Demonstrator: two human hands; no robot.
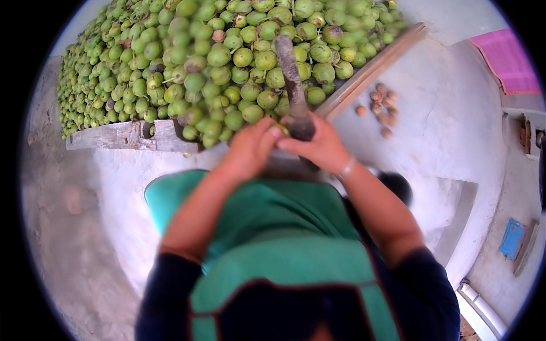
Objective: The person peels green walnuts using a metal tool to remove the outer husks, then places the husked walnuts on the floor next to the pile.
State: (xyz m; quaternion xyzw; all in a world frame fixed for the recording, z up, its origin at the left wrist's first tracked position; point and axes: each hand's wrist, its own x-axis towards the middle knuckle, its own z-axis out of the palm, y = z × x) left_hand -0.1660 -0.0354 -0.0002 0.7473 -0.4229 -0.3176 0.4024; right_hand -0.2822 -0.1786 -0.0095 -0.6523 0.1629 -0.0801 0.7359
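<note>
Many green fruits [219, 55] sit piled. The right hand [322, 145] grips a tool [291, 74]. The left hand [250, 149] probably pinches one fruit [281, 129].

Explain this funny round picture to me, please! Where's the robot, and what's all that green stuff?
There's no robot: these are a person's bare hands. A wide camera on the person's head looks down, so edges bend and the corners are black. The green cloth is on the person's front.

The right hand holds a dark, long tool pointing up. The left hand is close beside it, with a bit of green near its fingertips; blur hides what.

Ahead lies a heap of round green fruits, edged by boards. Some brown nuts lie on the floor at the right.
</note>
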